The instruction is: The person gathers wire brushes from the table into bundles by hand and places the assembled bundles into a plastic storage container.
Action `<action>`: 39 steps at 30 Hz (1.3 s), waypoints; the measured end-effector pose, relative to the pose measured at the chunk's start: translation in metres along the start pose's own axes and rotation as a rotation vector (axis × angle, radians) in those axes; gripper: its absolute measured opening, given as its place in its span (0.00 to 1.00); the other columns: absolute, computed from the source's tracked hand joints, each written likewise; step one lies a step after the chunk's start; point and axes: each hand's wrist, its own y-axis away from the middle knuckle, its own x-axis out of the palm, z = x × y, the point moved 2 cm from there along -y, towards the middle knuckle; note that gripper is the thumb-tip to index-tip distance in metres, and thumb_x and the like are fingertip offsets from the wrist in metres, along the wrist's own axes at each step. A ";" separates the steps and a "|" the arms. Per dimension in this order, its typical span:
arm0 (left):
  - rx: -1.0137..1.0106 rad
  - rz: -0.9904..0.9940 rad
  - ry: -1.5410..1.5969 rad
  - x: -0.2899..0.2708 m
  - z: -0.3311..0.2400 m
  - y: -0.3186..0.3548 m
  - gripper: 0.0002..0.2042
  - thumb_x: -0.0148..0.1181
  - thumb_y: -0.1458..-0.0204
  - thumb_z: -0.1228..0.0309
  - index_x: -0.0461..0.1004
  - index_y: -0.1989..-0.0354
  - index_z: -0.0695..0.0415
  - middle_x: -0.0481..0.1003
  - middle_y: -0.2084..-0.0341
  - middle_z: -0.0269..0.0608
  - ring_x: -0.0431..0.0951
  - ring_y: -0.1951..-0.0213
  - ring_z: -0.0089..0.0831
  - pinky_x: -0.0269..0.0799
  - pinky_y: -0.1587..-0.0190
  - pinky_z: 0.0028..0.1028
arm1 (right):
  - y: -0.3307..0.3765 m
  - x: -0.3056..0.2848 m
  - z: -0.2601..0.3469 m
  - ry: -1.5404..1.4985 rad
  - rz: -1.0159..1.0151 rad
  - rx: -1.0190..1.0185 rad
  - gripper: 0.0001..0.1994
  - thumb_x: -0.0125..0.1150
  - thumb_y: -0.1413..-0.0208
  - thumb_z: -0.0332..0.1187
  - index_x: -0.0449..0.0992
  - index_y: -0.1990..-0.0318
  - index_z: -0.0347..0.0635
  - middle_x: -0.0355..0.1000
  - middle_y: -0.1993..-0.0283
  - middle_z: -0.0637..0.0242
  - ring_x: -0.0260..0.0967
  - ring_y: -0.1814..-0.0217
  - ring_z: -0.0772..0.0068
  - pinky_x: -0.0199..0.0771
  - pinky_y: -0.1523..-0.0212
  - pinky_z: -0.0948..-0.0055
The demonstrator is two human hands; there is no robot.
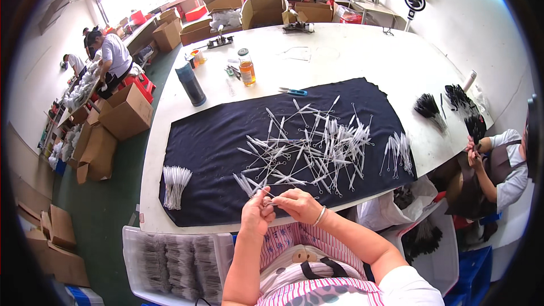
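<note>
My left hand (258, 213) is closed around a few small white wire brushes (243, 184). Their bristle ends point up and away from me. Beside it, my right hand (299, 206) has its fingers pinched together at the wire ends of these brushes. Part of what it pinches is hidden by the fingers. Just beyond both hands, a loose heap of similar white brushes with looped wire handles (323, 147) covers the middle of a dark cloth (209, 136). To the left stands a neat bundle of white brushes (177, 187); a smaller group (398, 150) lies at the right.
Past the cloth's far edge are blue-handled snips (293, 91), a jar of amber liquid (246, 68) and a dark bottle (190, 84). A bin of brushes (129, 255) stands below the table's left edge. On the right, a co-worker (493, 170) handles black brushes (429, 107).
</note>
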 end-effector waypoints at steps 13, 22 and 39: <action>0.704 -0.218 -0.532 0.008 -0.032 0.033 0.14 0.39 0.44 0.68 0.68 0.57 0.63 0.71 0.61 0.44 0.70 0.57 0.32 0.64 0.54 0.31 | -0.006 -0.023 0.017 -0.283 -0.218 0.128 0.10 0.56 0.55 0.21 0.73 0.62 0.37 0.70 0.68 0.60 0.70 0.66 0.66 0.70 0.67 0.75; 0.263 -0.143 0.345 0.015 -0.020 0.028 0.09 0.39 0.43 0.65 0.64 0.68 0.56 0.71 0.70 0.41 0.71 0.69 0.30 0.70 0.64 0.31 | -0.004 -0.011 0.028 -0.358 -0.145 0.189 0.12 0.55 0.53 0.22 0.72 0.59 0.37 0.70 0.68 0.61 0.70 0.68 0.70 0.69 0.67 0.80; 1.186 -0.211 -1.575 -0.002 -0.012 0.054 0.07 0.46 0.55 0.80 0.66 0.68 0.58 0.70 0.77 0.44 0.70 0.74 0.42 0.65 0.71 0.35 | 0.008 -0.023 0.002 -0.729 0.314 0.769 0.10 0.50 0.47 0.32 0.72 0.60 0.38 0.65 0.82 0.74 0.57 0.83 0.87 0.57 0.83 0.85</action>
